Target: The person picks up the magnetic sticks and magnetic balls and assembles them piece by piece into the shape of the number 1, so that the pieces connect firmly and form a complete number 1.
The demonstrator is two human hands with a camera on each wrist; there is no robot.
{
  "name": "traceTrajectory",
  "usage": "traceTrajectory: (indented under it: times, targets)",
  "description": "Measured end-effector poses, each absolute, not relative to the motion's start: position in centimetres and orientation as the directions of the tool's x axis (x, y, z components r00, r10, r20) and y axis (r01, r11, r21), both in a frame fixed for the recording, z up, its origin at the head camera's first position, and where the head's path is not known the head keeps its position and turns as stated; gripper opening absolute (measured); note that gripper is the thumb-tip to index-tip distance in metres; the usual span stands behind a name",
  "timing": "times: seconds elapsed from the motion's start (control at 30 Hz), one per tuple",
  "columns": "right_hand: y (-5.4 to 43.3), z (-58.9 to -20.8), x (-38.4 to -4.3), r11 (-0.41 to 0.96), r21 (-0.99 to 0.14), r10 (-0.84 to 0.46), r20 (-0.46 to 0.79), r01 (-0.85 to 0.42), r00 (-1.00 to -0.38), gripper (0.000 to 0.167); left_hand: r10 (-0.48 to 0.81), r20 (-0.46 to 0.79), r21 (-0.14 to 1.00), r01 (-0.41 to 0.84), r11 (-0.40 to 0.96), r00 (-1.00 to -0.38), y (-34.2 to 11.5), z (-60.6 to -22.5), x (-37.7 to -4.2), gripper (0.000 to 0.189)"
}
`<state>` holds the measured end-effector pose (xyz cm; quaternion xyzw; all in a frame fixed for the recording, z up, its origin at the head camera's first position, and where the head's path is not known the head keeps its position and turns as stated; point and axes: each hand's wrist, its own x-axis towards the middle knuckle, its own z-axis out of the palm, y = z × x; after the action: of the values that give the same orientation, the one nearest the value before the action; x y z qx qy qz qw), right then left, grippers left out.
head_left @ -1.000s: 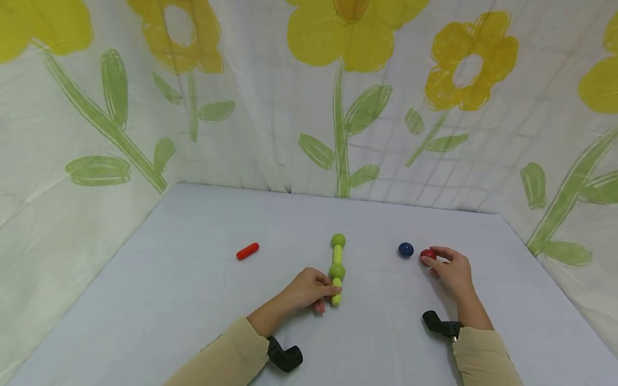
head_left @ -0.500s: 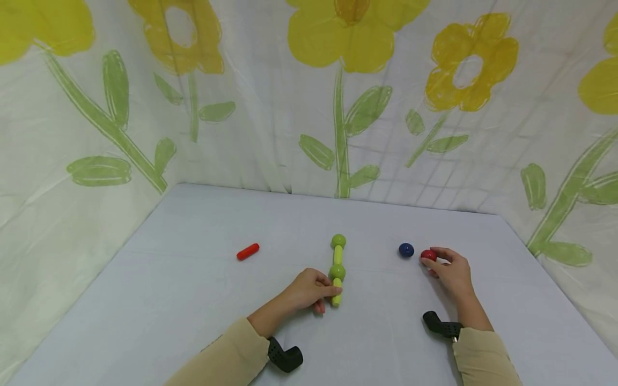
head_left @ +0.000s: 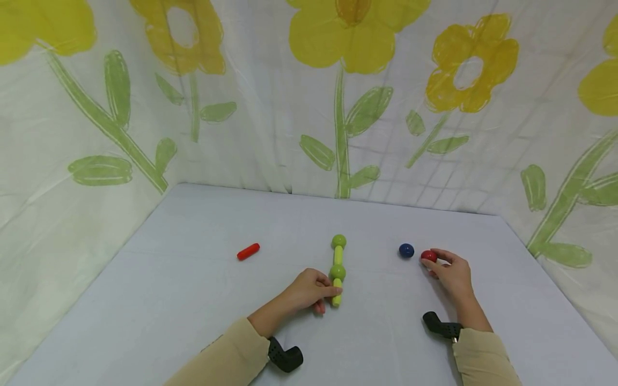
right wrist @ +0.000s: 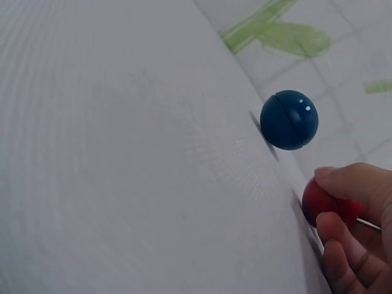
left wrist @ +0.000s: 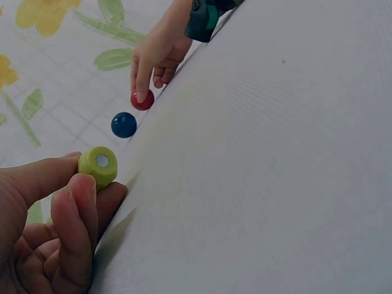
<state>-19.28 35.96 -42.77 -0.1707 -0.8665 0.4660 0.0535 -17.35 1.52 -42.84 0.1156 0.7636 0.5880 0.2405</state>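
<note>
The left hand (head_left: 305,290) pinched the forward-pointing green ball-and-rod chain (head_left: 338,255); well rightward, the right hand (head_left: 456,272) pinched a red ball (head_left: 427,256).

A draped, staged-looking corner; the kind of room around it cannot be told.
A pale, smooth tabletop (head_left: 203,220) stands within a whitish hanging sheet (head_left: 270,123) that runs behind its far edge and along both sides, patterned with big yellow flowers (head_left: 318,43), green stems (head_left: 341,134) and leaves (head_left: 316,152). Folds and crossing creases mark it as soft material. Black devices (head_left: 286,358) worn at the wrists suggest a recording setup.
</note>
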Motion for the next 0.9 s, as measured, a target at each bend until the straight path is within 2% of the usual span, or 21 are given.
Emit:
traceTrajectory:
  times: [0.53,0.9]
  targets:
    - [35.55,-42.97,-19.39,0.493,-0.839,0.372,-0.038,0.232,-0.928,0.052,0.434,-0.245,0.948,-0.120,0.295,-0.867,1.50,-42.79,-17.60,0.019]
    - [35.30,-43.35,-18.80,0.553,-0.808,0.376,0.023,0.205,-0.926,0.049,0.444,-0.238,0.949,-0.110,0.294,-0.864,1.81,-42.91,-17.65,0.020]
